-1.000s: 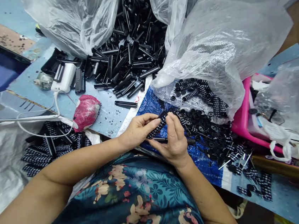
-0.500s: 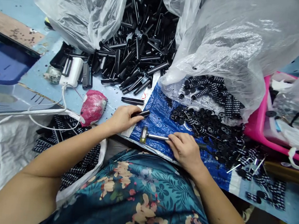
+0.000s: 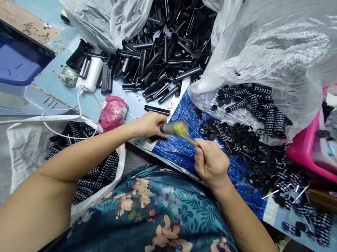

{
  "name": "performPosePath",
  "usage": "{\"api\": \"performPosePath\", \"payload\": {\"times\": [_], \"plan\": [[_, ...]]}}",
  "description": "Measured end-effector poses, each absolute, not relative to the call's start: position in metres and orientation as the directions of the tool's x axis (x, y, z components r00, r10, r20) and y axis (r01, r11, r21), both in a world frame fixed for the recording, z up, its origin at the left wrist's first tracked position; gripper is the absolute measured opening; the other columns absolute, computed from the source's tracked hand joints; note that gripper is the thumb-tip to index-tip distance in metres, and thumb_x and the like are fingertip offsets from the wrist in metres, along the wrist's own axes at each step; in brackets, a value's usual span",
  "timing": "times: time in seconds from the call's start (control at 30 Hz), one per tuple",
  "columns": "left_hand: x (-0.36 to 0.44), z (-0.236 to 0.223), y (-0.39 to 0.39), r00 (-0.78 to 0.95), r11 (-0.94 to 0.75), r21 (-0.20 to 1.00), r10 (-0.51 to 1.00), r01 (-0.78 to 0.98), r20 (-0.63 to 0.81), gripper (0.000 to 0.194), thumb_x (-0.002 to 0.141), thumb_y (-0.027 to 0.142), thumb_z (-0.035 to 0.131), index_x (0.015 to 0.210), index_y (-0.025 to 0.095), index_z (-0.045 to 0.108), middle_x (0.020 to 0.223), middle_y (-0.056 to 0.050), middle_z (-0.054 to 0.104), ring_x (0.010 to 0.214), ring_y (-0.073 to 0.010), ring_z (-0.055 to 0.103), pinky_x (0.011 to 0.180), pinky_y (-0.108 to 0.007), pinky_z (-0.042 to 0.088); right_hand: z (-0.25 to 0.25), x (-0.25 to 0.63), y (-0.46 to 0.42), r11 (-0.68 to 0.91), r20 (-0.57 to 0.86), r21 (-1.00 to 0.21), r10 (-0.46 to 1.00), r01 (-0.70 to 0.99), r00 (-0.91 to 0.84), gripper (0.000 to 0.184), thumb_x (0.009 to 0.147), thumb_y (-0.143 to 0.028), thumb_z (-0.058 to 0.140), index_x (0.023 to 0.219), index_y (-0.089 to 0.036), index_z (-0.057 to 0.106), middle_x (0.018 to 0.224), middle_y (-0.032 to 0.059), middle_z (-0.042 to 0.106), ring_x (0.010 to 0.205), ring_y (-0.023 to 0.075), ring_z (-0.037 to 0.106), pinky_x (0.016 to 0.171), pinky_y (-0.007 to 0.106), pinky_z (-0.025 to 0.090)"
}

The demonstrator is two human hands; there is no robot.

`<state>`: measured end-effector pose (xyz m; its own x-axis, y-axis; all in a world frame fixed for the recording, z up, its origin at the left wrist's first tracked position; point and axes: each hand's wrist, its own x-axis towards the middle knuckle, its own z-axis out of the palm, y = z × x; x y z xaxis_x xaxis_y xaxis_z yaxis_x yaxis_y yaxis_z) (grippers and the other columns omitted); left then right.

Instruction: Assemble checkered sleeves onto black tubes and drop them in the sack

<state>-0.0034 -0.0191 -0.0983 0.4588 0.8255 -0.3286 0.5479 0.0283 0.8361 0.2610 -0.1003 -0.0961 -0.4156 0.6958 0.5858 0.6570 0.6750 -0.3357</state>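
My right hand is closed round the handle of a small hammer, whose yellowish head is raised and blurred just above my left hand's fingers. My left hand is closed on a short black plastic piece, held down at the edge of the blue tarp. A heap of black plastic tubes spills from a clear bag behind my left hand. Small black rings and black-and-white dotted rolls lie right of the hammer.
A red wrapped bundle and a white charger with its cable lie at the left. A white sack with dotted pieces hangs beside my lap. A pink bin stands at the right. Thin metal pins lie near the tarp's edge.
A second ago both hands held a dotted piece together. My left hand then pressed a black piece down on the tarp's edge; my right picked up the hammer and raised its head.
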Motion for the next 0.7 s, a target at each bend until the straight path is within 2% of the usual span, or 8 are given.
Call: {"api": "performPosePath", "payload": {"times": [0.07,0.17,0.3,0.37,0.43,0.5,0.63,0.7], "plan": [[-0.001,-0.099,-0.015,0.455,0.051,0.827,0.816,0.559,-0.358,0.034,0.061,0.031,0.086,0.063,0.019,0.055,0.057,0.004,0.049,0.055,-0.0108,0.039,0.056,-0.028,0.024,-0.096,0.255,-0.104,0.742,0.602,-0.347,0.645,0.574,-0.47,0.026,0.101,-0.02,0.049,0.124,-0.014,0.059,0.093,0.0092,0.071,0.082,0.0177,0.066,0.076,0.029,0.052],[0.009,-0.098,-0.012,0.44,0.036,0.777,0.808,0.628,-0.393,0.034,0.062,0.032,0.085,0.064,0.019,0.054,0.057,0.004,0.049,0.055,-0.0114,0.039,0.057,-0.028,0.024,-0.1,0.246,-0.108,0.751,0.434,-0.241,0.65,0.615,-0.624,0.019,0.101,-0.025,0.053,0.11,-0.015,0.065,0.073,0.004,0.065,0.065,0.0158,0.059,0.062,0.029,0.045],[0.0,-0.077,-0.016,0.43,-0.142,0.607,0.828,0.782,-0.36,0.022,0.068,0.026,0.077,0.069,0.019,0.057,0.062,0.002,0.051,0.057,-0.0131,0.039,0.058,-0.03,0.025,-0.104,0.254,-0.109,0.78,0.33,-0.23,0.625,0.582,-0.708,0.019,0.101,-0.03,0.055,0.1,-0.016,0.069,0.07,0.0033,0.064,0.063,0.0143,0.056,0.06,0.029,0.042],[-0.025,-0.053,-0.022,0.533,-0.24,0.573,0.732,0.784,-0.423,0.016,0.068,0.024,0.074,0.068,0.02,0.059,0.061,0.002,0.051,0.055,-0.0134,0.039,0.056,-0.029,0.025,-0.106,0.271,-0.111,0.772,0.362,-0.308,0.635,0.556,-0.682,0.017,0.1,-0.029,0.058,0.103,-0.017,0.069,0.08,0.0057,0.07,0.07,0.0147,0.061,0.065,0.029,0.046],[-0.059,-0.03,-0.029,0.661,-0.242,0.63,0.452,0.738,-0.599,0.02,0.068,0.032,0.077,0.064,0.02,0.061,0.056,0.002,0.051,0.053,-0.0135,0.043,0.054,-0.027,0.029,-0.106,0.288,-0.114,0.727,0.39,-0.349,0.686,0.592,-0.614,0.014,0.097,-0.028,0.062,0.104,-0.018,0.069,0.09,0.0077,0.073,0.077,0.0163,0.064,0.071,0.03,0.049],[-0.087,-0.02,-0.033,0.587,-0.159,0.579,0.405,0.8,-0.7,0.027,0.069,0.046,0.077,0.071,0.02,0.069,0.059,0.001,0.057,0.056,-0.0152,0.05,0.053,-0.025,0.034,-0.106,0.3,-0.115,0.676,0.387,-0.35,0.735,0.649,-0.557,0.014,0.096,-0.031,0.065,0.101,-0.019,0.07,0.092,0.0081,0.074,0.081,0.0181,0.066,0.075,0.032,0.051],[-0.081,-0.042,-0.033,0.546,-0.244,0.561,0.696,0.791,-0.467,0.044,0.083,0.062,0.058,0.088,0.02,0.074,0.082,-0.005,0.072,0.075,-0.0219,0.065,0.071,-0.031,0.05,-0.104,0.313,-0.096,0.613,0.379,-0.394,0.787,0.685,-0.486,0.025,0.096,-0.042,0.064,0.099,-0.019,0.071,0.092,0.0076,0.075,0.083,0.0186,0.069,0.079,0.032,0.055],[-0.056,-0.061,-0.033,0.549,-0.335,0.539,0.779,0.773,-0.304,0.05,0.09,0.061,0.047,0.098,0.019,0.073,0.099,-0.011,0.073,0.088,-0.0254,0.067,0.084,-0.038,0.053,-0.1,0.325,-0.077,0.474,0.405,-0.425,0.861,0.771,-0.306,0.027,0.1,-0.041,0.055,0.104,-0.019,0.071,0.096,0.0079,0.076,0.085,0.018,0.07,0.081,0.031,0.055]]}}
